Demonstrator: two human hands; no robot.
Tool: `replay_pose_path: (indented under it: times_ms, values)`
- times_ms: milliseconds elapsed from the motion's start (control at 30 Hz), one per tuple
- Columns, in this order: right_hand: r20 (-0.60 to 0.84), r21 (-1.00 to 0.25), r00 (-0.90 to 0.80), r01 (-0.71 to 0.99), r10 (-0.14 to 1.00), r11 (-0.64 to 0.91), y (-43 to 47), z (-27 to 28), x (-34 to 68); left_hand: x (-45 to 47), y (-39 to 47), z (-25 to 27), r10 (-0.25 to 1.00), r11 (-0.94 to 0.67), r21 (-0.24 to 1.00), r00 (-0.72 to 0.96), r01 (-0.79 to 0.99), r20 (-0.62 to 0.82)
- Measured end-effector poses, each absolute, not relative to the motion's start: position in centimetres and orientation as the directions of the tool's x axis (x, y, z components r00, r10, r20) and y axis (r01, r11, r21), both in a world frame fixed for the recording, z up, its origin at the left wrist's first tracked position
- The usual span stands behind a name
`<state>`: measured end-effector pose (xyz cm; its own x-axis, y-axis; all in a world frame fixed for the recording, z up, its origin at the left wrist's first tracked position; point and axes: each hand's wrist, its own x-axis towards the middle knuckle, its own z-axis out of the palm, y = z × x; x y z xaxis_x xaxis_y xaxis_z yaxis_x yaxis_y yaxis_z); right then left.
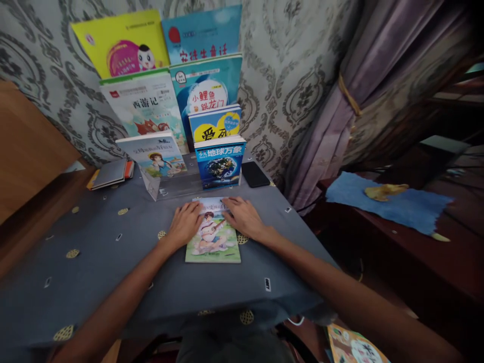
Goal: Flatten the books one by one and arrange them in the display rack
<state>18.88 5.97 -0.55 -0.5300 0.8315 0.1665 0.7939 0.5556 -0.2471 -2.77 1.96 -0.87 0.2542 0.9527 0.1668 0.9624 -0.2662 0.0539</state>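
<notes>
A thin book (214, 239) with a guitar player drawn on its cover lies face up on the cloth-covered table in front of me. My left hand (185, 223) rests at its upper left edge, fingers stretched forward and touching the cover. At the upper right edge, my right hand (245, 218) lies with fingers spread, their tips on the cover near the title. Both palms are beside the book, over the cloth. Just beyond it stands a clear tiered rack (174, 187) with several upright books, among them a blue book with a globe (221, 165) and a light-blue book (157, 157).
A black phone (255, 174) lies right of the rack. A grey notebook (109, 172) sits at the back left. To the right, a blue cloth (389, 199) lies on a dark red surface beside a purple curtain (359, 85). Another book (355, 345) is below the table.
</notes>
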Motion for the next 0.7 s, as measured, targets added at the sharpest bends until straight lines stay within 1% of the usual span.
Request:
replay_pose_path:
  times_ms: [133, 233, 300, 333, 400, 467, 500, 533, 567, 600, 633, 700]
  values:
    - [0.182, -0.227, -0.501, 0.816, 0.846, 0.532, 6.3, -1.4, 18.4, -3.0, 3.3, -1.7, 0.972, -0.137, 0.063, 0.121, 0.989, 0.203]
    - [0.203, -0.240, -0.513, 0.800, 0.834, 0.550, 6.0, -2.9, 18.4, -2.8, 3.4, -2.5, 0.969, -0.113, 0.136, 0.078, 0.984, 0.236]
    - [0.228, -0.242, -0.520, 0.788, 0.823, 0.565, 5.9, -3.8, 18.5, -2.9, 3.4, -3.0, 0.966, -0.128, 0.239, 0.067, 0.963, 0.248]
    - [0.247, -0.238, -0.518, 0.787, 0.819, 0.570, 5.9, -4.2, 18.5, -3.0, 3.6, -3.3, 0.962, -0.143, 0.315, 0.057, 0.938, 0.265]
    - [0.284, -0.224, -0.509, 0.789, 0.812, 0.573, 6.0, -4.8, 18.4, -3.5, 4.1, -3.7, 0.957, -0.170, 0.512, 0.016, 0.842, 0.291]
    - [0.292, -0.219, -0.509, 0.789, 0.810, 0.574, 6.0, -5.2, 18.3, -4.0, 4.8, -4.0, 0.960, -0.150, 0.745, -0.084, 0.651, 0.266]
    - [0.294, -0.222, -0.507, 0.788, 0.810, 0.574, 6.0, -5.4, 18.2, -4.2, 5.1, -4.1, 0.963, -0.129, 0.849, -0.141, 0.512, 0.231]
    - [0.299, -0.229, -0.503, 0.787, 0.811, 0.572, 6.1, -5.6, 18.2, -4.3, 5.3, -4.2, 0.963, -0.109, 0.928, -0.193, 0.355, 0.187]
    - [0.306, -0.239, -0.497, 0.786, 0.812, 0.570, 6.1, -5.8, 18.1, -4.2, 5.5, -4.3, 0.964, -0.090, 0.976, -0.230, 0.197, 0.135]
    - [0.314, -0.251, -0.490, 0.783, 0.813, 0.569, 6.2, -6.1, 18.1, -4.1, 5.5, -4.4, 0.966, -0.069, 0.996, -0.244, 0.051, 0.080]
    - [0.321, -0.267, -0.484, 0.779, 0.814, 0.568, 6.2, -6.3, 18.1, -3.9, 5.5, -4.5, 0.971, -0.042, 0.997, -0.236, -0.072, 0.024]
    - [0.322, -0.315, -0.468, 0.767, 0.823, 0.560, 6.3, -6.5, 18.1, -3.4, 5.3, -4.6, 0.979, 0.030, 0.967, -0.187, -0.253, -0.080]
